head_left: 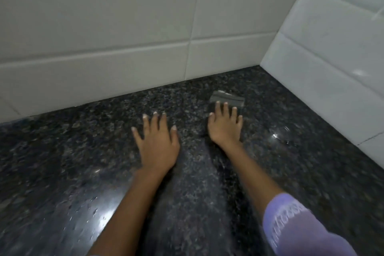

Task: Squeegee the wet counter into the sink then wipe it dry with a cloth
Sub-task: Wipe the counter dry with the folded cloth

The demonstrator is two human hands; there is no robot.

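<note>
A dark speckled granite counter (83, 151) fills the lower view, with water drops shining near its front. My right hand (225, 125) presses flat on a small grey squeegee (227, 98) lying on the counter near the back right corner; only its far edge shows beyond my fingertips. My left hand (158, 141) rests flat on the counter to the left of it, fingers spread, holding nothing. A drier-looking streak runs from the squeegee back toward me between my forearms. No sink or cloth is in view.
White tiled walls stand behind the counter (124, 27) and along its right side (332, 58), meeting in a corner at the back right. A lilac sleeve (295, 226) covers my right upper arm.
</note>
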